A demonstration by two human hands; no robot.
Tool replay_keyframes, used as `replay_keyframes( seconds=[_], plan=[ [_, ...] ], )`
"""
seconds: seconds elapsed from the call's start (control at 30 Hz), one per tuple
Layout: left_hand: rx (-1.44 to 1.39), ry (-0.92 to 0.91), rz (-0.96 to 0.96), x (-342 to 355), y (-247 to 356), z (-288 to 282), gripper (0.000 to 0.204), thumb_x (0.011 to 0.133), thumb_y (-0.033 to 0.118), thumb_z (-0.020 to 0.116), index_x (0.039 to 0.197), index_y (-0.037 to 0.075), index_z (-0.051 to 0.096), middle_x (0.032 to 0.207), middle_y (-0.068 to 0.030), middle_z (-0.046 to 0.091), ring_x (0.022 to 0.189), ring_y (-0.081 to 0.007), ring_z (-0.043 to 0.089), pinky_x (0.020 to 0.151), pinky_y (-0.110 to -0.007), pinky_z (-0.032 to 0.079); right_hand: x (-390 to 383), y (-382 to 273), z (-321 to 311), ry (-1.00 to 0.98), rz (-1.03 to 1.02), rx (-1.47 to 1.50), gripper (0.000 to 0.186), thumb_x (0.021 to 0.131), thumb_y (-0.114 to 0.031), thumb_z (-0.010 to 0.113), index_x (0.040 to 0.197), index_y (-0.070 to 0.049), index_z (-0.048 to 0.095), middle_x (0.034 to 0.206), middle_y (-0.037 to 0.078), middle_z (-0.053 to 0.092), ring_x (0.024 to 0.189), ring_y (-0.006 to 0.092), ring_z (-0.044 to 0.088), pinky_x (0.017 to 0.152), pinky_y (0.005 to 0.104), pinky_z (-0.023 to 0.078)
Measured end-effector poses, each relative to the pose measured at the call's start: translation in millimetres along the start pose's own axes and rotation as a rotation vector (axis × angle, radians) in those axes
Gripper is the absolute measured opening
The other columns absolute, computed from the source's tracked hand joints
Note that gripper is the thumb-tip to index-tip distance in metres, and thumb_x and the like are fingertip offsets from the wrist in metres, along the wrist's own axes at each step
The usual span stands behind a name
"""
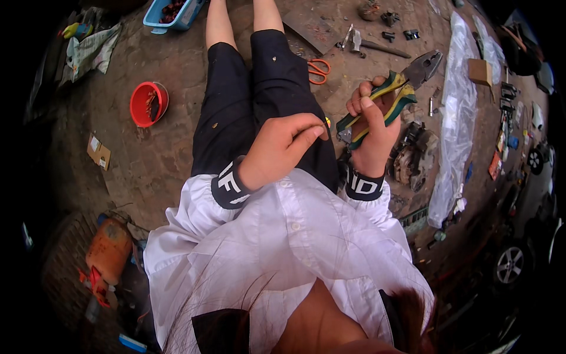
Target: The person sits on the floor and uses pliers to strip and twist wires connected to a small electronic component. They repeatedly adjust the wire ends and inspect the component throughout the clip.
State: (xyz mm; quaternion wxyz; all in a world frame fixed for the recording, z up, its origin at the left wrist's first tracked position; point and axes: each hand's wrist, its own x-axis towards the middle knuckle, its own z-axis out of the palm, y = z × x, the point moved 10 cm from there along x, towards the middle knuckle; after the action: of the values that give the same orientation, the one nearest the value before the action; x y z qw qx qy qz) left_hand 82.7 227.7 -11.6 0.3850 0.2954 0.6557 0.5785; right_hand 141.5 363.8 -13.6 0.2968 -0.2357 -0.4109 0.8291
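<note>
My right hand (pixel 380 133) is wrapped round the handles of a pair of pliers (pixel 422 68) with yellow and green grips. The metal jaws point up and to the right, away from me. My left hand (pixel 283 147) is held over my lap, its thumb and index finger pressed together. A tiny yellow spot shows by those fingertips, too small to name, and I cannot tell whether it is in them. Below the right hand, on the ground, sits a greasy metal machine part (pixel 415 158). Orange-handled scissors (pixel 319 72) lie beside my dark trousers.
On the left stands a red bucket (pixel 138 109) near a cardboard piece (pixel 98 151); a blue basin (pixel 157 28) is farther off. A hammer (pixel 383 49) lies ahead to the right. Clear plastic sheeting (pixel 454 124) and a small cardboard box (pixel 480 71) are at right. An orange tank (pixel 109 250) sits at lower left.
</note>
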Motion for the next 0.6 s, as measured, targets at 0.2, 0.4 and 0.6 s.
replay_keyframes(
  seconds=[0.2,0.4,0.6],
  plan=[
    [-0.018,-0.008,-0.018,0.4,-2.4,2.3,0.016,0.095,0.01,0.053,0.092,-0.001,0.064,0.065,0.0011,0.051,0.056,-0.0039,0.039,0.051,-0.021,0.034,-0.6,3.5,1.8,-0.01,0.005,0.023,0.034,0.083,0.007,0.053,0.115,0.002,0.046,0.091,0.01,0.055,0.072,0.0146,0.049,0.065,0.0296,0.041],
    [-0.006,-0.008,-0.017,0.1,-2.2,0.0,0.016,0.094,0.009,0.053,0.092,-0.001,0.064,0.067,0.0002,0.054,0.057,-0.004,0.041,0.052,-0.021,0.036,1.9,4.5,4.4,-0.037,0.031,-0.031,0.033,0.083,0.007,0.053,0.115,0.002,0.046,0.091,0.01,0.055,0.071,0.0144,0.049,0.064,0.0291,0.041],
    [-0.013,0.025,0.042,1.7,-2.2,-0.4,0.015,0.094,0.009,0.054,0.092,-0.001,0.065,0.072,-0.0008,0.06,0.059,-0.0042,0.043,0.055,-0.021,0.038,-2.1,11.1,10.1,-0.049,0.056,-0.045,0.031,0.084,0.004,0.055,0.114,0.002,0.048,0.093,0.01,0.057,0.072,0.0144,0.051,0.064,0.0282,0.042]
  ],
)
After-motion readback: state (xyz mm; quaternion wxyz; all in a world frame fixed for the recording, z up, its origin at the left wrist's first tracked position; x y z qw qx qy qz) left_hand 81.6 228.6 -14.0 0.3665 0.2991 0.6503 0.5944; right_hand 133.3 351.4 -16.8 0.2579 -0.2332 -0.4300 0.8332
